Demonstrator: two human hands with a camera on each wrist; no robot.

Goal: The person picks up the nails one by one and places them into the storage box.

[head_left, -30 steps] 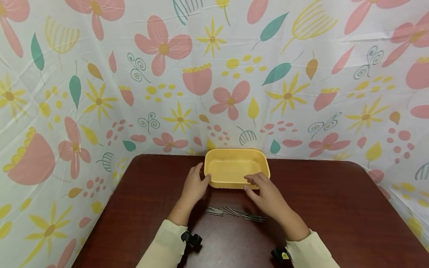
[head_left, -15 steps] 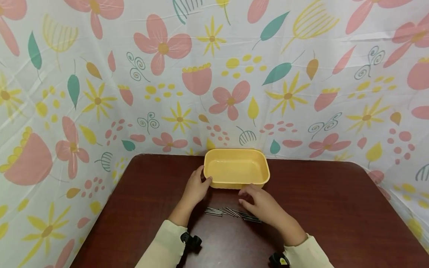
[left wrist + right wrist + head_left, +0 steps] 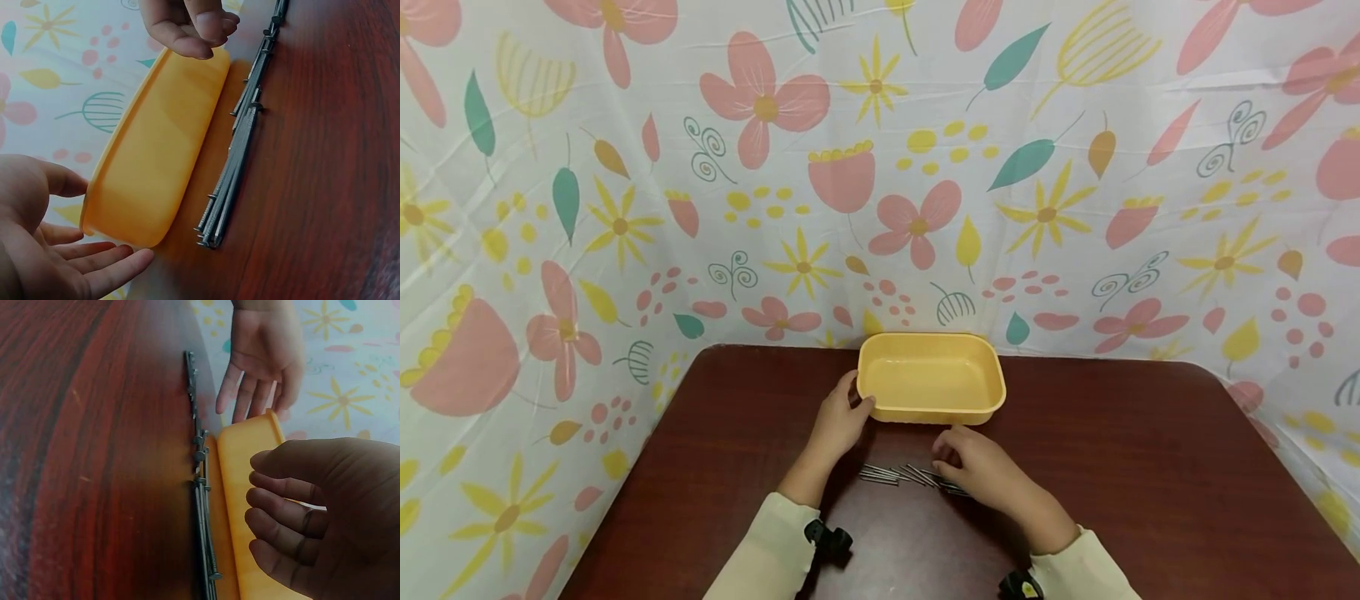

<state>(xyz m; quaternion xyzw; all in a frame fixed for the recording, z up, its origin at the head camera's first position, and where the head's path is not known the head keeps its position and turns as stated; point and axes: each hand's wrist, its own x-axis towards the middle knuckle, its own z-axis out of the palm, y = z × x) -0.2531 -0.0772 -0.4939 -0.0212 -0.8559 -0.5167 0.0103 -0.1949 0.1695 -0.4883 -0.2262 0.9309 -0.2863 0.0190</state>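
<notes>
A yellow plastic basin (image 3: 931, 414) stands near the back edge of the table. My left hand (image 3: 840, 417) touches its left end, thumb at the rim and the other fingers fairly straight along the end wall, as the left wrist view shows. Several metal nails (image 3: 880, 475) lie in a loose row in front of the basin. Over the right part of that row hovers my right hand (image 3: 983, 471), covering some nails in the head view. In the right wrist view its fingers (image 3: 278, 512) are loosely bent, with nothing seen between them.
The dark red-brown wooden table (image 3: 1150, 467) extends to both sides. A white cloth (image 3: 1045, 167) with flowers and leaves hangs behind and to the left. Each wrist carries a small black camera (image 3: 829, 540).
My right hand has drawn back from the basin's front rim toward the nails, its fingers bending more. My left hand has dropped slightly along the basin's left end.
</notes>
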